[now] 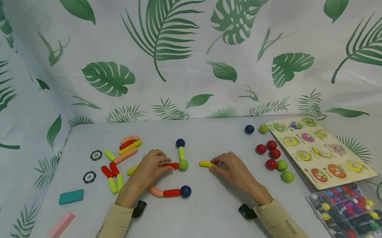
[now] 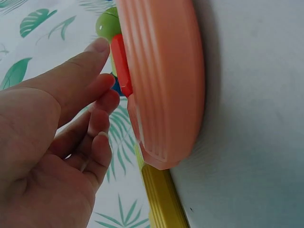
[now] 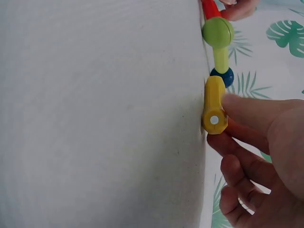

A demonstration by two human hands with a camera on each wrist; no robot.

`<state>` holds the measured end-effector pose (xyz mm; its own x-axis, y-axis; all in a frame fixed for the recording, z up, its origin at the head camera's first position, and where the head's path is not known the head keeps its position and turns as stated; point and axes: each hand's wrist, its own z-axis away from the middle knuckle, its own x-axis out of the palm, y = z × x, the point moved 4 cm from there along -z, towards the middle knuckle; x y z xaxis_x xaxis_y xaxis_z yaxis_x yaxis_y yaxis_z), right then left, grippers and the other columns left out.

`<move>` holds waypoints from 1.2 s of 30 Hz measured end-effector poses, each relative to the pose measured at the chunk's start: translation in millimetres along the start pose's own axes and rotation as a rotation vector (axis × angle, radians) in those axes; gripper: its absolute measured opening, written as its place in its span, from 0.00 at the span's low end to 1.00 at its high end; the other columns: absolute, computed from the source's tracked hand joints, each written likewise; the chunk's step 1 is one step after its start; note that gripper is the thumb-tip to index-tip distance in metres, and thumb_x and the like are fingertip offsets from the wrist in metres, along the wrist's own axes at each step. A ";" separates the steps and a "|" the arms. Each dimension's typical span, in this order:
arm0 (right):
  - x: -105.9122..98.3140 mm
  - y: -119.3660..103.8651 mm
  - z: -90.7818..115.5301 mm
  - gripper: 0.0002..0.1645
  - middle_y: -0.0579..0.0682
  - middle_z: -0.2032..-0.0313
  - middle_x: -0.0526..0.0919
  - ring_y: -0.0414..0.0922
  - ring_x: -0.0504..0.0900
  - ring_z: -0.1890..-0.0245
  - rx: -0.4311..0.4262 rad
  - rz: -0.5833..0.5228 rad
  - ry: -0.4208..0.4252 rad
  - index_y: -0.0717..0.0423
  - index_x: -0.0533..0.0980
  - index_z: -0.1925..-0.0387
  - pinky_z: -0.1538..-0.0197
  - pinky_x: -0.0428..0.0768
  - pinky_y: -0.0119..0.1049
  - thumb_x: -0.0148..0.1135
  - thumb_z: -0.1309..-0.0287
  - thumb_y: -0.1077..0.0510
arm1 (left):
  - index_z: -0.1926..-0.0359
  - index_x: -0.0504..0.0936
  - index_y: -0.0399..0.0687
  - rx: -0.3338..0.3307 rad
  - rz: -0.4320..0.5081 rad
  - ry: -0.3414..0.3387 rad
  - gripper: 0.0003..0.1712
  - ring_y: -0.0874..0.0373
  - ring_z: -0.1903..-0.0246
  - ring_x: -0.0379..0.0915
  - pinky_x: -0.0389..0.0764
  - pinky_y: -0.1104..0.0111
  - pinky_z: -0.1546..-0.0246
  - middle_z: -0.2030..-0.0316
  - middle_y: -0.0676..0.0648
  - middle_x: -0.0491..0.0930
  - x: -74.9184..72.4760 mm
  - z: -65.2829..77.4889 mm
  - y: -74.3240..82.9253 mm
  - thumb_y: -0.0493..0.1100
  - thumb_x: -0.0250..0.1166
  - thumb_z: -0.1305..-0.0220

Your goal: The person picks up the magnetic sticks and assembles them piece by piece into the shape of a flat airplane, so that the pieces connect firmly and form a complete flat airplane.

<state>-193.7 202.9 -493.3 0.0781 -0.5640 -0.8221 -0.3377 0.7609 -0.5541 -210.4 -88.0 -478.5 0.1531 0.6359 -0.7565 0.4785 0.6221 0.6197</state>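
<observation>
Rod (image 1: 205,164) in right hand (image 1: 234,171), "20" on chip (image 1: 96,155)

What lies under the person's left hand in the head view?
Parts of a red rod, a yellow rod and a curved orange piece show around the left hand; anything directly beneath, including any joins, is covered there.

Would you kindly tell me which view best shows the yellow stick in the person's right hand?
The right wrist view: the yellow stick appears large, with its white-dotted end facing the camera. The head view shows it smaller, partly covered by the right hand. The left wrist view does not show it.
</observation>
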 end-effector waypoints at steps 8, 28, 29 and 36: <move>-1.4 1.0 -10.9 0.14 0.45 0.62 0.88 0.43 0.77 0.60 0.050 0.039 -0.002 0.53 0.86 0.56 0.55 0.78 0.40 0.74 0.42 0.52 | 0.54 0.89 0.41 -0.010 0.011 -0.037 0.16 0.54 0.57 0.74 0.80 0.64 0.56 0.59 0.47 0.81 0.7 -0.6 -4.0 0.43 0.77 0.43; -3.9 12.6 -103.8 0.14 0.50 0.57 0.87 0.49 0.77 0.55 -0.019 0.052 -0.068 0.55 0.85 0.52 0.51 0.76 0.44 0.71 0.39 0.55 | 0.53 0.89 0.41 -0.014 -0.025 -0.073 0.15 0.55 0.56 0.74 0.80 0.64 0.54 0.58 0.47 0.81 6.7 -1.7 -5.5 0.41 0.75 0.41; -2.6 11.2 -106.6 0.14 0.50 0.57 0.87 0.49 0.77 0.55 -0.026 0.048 -0.071 0.55 0.85 0.52 0.51 0.77 0.44 0.71 0.39 0.56 | 0.53 0.89 0.42 -0.012 -0.029 -0.072 0.14 0.55 0.56 0.74 0.80 0.64 0.54 0.58 0.48 0.81 6.6 -2.1 -6.0 0.41 0.75 0.41; 8.1 5.0 -119.8 0.13 0.50 0.55 0.88 0.49 0.79 0.53 -0.066 0.048 -0.082 0.55 0.85 0.52 0.48 0.78 0.43 0.70 0.37 0.56 | 0.54 0.90 0.42 -0.003 -0.065 -0.070 0.14 0.55 0.56 0.74 0.80 0.64 0.54 0.58 0.48 0.82 4.7 -4.6 -7.4 0.41 0.75 0.41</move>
<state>-307.2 163.7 -487.0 0.1358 -0.4976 -0.8567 -0.4033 0.7621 -0.5065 -217.2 -87.6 -485.6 0.1816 0.5608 -0.8078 0.4867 0.6625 0.5694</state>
